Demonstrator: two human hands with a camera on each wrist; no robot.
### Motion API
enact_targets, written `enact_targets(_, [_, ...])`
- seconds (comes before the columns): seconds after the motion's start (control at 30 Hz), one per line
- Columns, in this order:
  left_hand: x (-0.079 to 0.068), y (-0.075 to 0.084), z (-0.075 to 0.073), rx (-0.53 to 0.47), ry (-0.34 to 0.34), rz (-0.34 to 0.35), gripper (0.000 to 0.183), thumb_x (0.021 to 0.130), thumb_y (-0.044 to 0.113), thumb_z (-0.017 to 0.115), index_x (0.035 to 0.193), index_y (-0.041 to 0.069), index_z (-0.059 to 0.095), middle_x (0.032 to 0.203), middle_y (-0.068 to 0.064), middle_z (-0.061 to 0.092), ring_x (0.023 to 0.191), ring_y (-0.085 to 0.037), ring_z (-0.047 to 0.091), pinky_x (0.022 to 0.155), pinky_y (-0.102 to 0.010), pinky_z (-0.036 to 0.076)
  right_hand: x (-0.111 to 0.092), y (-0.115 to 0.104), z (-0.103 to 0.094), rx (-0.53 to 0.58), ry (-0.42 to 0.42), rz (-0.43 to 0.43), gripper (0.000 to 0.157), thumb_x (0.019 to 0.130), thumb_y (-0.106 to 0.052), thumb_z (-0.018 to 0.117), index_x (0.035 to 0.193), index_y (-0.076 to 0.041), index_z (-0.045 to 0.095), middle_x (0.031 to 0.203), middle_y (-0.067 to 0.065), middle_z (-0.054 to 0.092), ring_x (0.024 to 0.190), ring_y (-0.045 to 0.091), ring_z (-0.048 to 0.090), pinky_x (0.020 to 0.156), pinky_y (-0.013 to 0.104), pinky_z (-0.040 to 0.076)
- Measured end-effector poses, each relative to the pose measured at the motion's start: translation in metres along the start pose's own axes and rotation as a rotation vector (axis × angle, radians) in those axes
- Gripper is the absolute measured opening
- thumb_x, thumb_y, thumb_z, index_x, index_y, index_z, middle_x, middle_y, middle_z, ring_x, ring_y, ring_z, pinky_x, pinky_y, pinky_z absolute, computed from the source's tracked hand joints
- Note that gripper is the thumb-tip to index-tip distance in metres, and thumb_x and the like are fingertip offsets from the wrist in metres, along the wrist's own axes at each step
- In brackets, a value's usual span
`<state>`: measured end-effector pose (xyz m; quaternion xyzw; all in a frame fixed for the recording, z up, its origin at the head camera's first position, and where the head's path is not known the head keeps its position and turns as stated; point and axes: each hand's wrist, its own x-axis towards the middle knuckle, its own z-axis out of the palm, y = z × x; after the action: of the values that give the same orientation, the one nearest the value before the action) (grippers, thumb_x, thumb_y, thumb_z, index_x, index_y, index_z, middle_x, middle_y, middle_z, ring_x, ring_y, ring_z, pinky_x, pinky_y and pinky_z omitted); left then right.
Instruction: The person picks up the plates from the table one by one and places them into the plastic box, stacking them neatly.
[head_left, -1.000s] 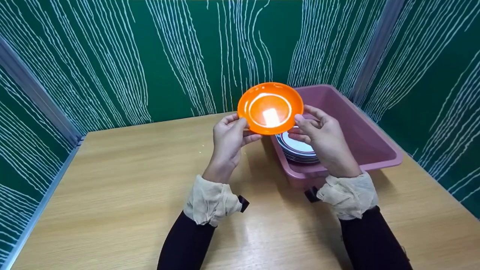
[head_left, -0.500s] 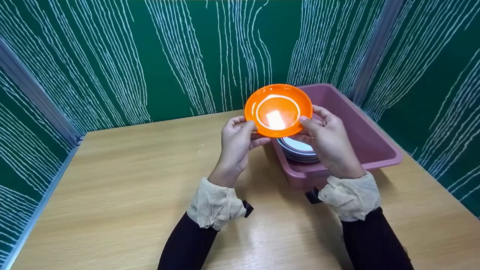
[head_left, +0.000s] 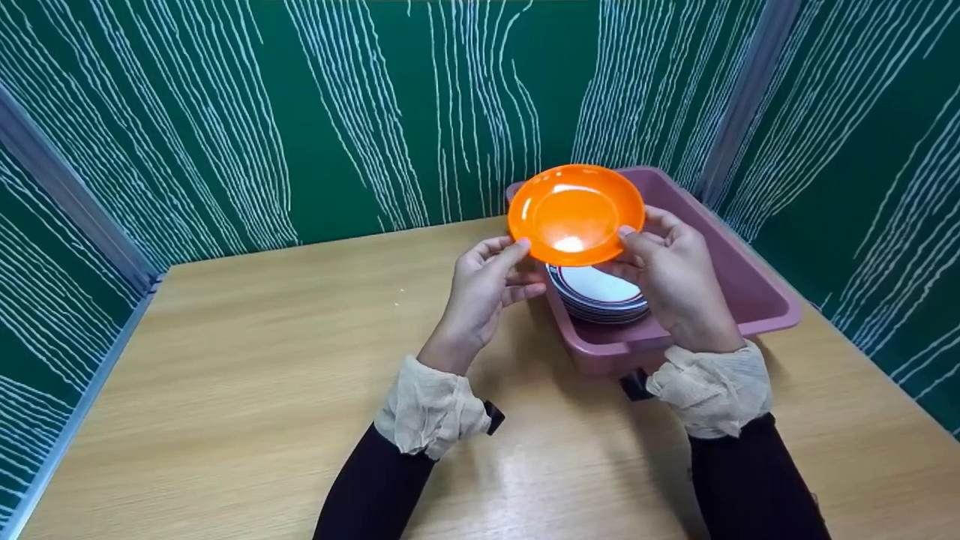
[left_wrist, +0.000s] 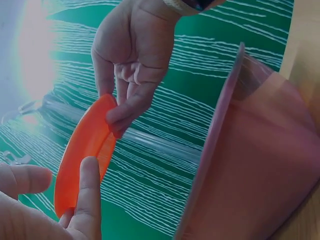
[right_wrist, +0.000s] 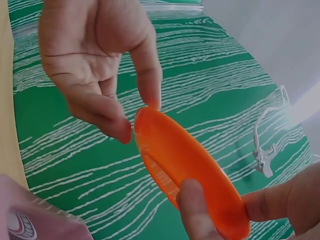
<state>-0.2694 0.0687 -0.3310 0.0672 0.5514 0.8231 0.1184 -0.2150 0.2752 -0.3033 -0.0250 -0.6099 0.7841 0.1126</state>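
A small, glossy orange plate point(head_left: 576, 210) is held up in front of the person, its upper face tilted toward the head camera. My left hand point(head_left: 474, 296) holds its left rim, thumb on the front edge and fingers behind; in the right wrist view those fingers sit right at the rim. On the opposite side my right hand point(head_left: 682, 285) pinches the orange plate point(right_wrist: 200, 160), thumb over the rim and fingers underneath. Below, overlapped by the orange plate in the head view, several white plates point(head_left: 600, 289) with dark and red rim bands are stacked inside a pink tub point(head_left: 757, 300).
The tub stands at the back right of the wooden table point(head_left: 262, 390), its front wall facing the person. Green panels point(head_left: 337, 112) with white wavy lines enclose the table at the back and both sides. Metal posts point(head_left: 750, 97) mark the corners.
Both hands have carried the orange plate to the right, farther over the tub. More of the white plate stack shows beneath it now. The left hand's lower fingers have spread slightly away from the plate.
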Motion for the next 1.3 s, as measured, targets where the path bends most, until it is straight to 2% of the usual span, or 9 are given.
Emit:
enact_targets(0.17, [0.002,-0.008,0.002,0.064,0.003,-0.014,0.028,0.098,0.025,0.071,0.118,0.007,0.064,0.109,-0.015,0.069,0.076,-0.022,0.067,0.075,-0.036,0.064,0.001,-0.002,-0.009,-0.001,0.022,0.005,0.055,0.102,-0.012,0.062,0.150,-0.002,0.038,0.140,0.020,0.051,0.107,0.031,0.069,0.093,0.037,0.058])
enact_targets(0.3, [0.005,-0.019,0.004,0.144,0.031,-0.013,0.027,0.095,0.011,0.073,0.119,0.004,0.063,0.107,-0.013,0.066,0.081,-0.022,0.064,0.076,-0.033,0.063,0.002,-0.003,-0.016,-0.002,0.033,0.013,0.056,0.102,-0.015,0.064,0.150,-0.003,0.039,0.139,0.019,0.050,0.104,0.030,0.069,0.093,0.038,0.058])
enact_targets(0.53, [0.011,-0.042,0.011,0.262,0.064,-0.010,0.039,0.087,-0.010,0.072,0.123,-0.005,0.059,0.113,-0.018,0.063,0.084,-0.021,0.066,0.079,-0.032,0.063,0.010,0.000,-0.027,-0.018,0.085,0.046,0.057,0.103,-0.019,0.060,0.153,-0.002,0.036,0.137,0.016,0.050,0.101,0.027,0.069,0.092,0.036,0.059])
enact_targets(0.67, [0.013,-0.052,0.015,0.294,0.086,-0.004,0.042,0.082,-0.015,0.072,0.121,-0.005,0.060,0.107,-0.015,0.065,0.083,-0.020,0.065,0.078,-0.031,0.063,0.015,0.004,-0.033,0.036,0.119,0.097,0.057,0.106,-0.017,0.056,0.155,-0.003,0.032,0.134,0.013,0.051,0.102,0.026,0.069,0.091,0.036,0.059])
enact_targets(0.83, [0.014,-0.059,0.018,0.357,0.107,0.012,0.043,0.080,-0.014,0.074,0.120,-0.004,0.063,0.104,-0.012,0.067,0.091,-0.022,0.065,0.079,-0.027,0.062,0.021,0.009,-0.040,0.085,0.153,0.164,0.055,0.107,-0.016,0.053,0.156,-0.004,0.031,0.129,0.013,0.055,0.095,0.024,0.071,0.087,0.035,0.061])
enact_targets(1.0, [0.014,-0.063,0.019,0.376,0.134,0.005,0.046,0.079,-0.012,0.075,0.123,-0.003,0.064,0.107,-0.011,0.068,0.095,-0.023,0.065,0.080,-0.027,0.061,0.025,0.015,-0.045,0.066,0.183,0.219,0.047,0.108,-0.018,0.052,0.150,-0.007,0.036,0.118,0.011,0.060,0.086,0.023,0.070,0.083,0.033,0.062])
enact_targets(1.17, [0.014,-0.064,0.018,0.378,0.139,-0.012,0.045,0.081,-0.009,0.077,0.124,-0.003,0.066,0.109,-0.010,0.069,0.096,-0.022,0.065,0.084,-0.026,0.061,0.032,0.024,-0.049,0.017,0.206,0.279,0.044,0.108,-0.018,0.048,0.149,-0.007,0.035,0.107,0.008,0.061,0.080,0.020,0.069,0.077,0.029,0.063])
enact_targets(1.3, [0.014,-0.064,0.018,0.352,0.130,-0.021,0.045,0.082,-0.010,0.077,0.125,-0.003,0.066,0.110,-0.010,0.069,0.097,-0.022,0.066,0.085,-0.026,0.061,0.037,0.031,-0.052,-0.013,0.209,0.340,0.045,0.109,-0.018,0.045,0.150,-0.008,0.032,0.112,0.009,0.059,0.081,0.020,0.068,0.076,0.027,0.062])
